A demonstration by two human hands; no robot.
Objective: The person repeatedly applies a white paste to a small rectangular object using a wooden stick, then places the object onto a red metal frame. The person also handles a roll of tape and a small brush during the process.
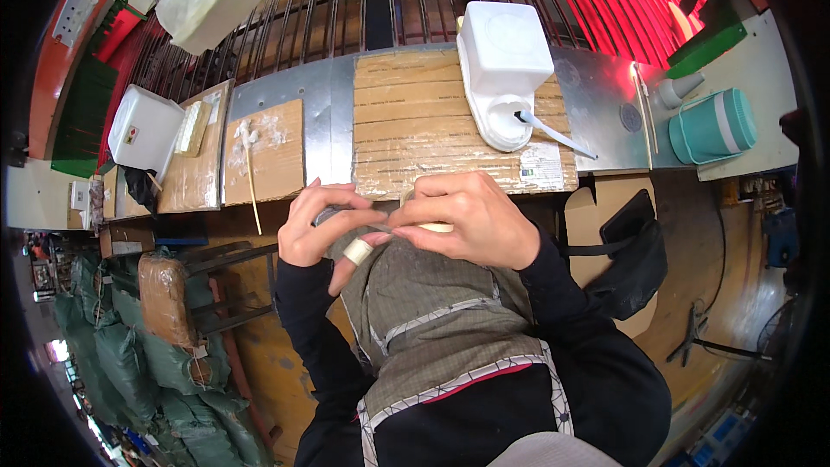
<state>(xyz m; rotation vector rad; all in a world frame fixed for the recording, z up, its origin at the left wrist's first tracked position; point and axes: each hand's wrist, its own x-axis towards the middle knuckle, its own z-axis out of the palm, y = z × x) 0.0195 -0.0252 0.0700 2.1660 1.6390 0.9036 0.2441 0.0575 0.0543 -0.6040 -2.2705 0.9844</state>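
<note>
noted pale slim piece (437, 227) at frame centre, apparently pinched in closely curled right hand (471, 214), nearer; aligned roughly left-right, toward half-open left hand (313, 223), left of centre; cannot tell if gripping anything there.

We find this to be a workshop or small factory floor, as evidenced by the metal workbench (328, 112) partly covered with white-smeared cardboard (281, 134), the metal rods (424, 0) ranged along its far side, and the bulging green sacks (121, 350) piled at left.
</note>
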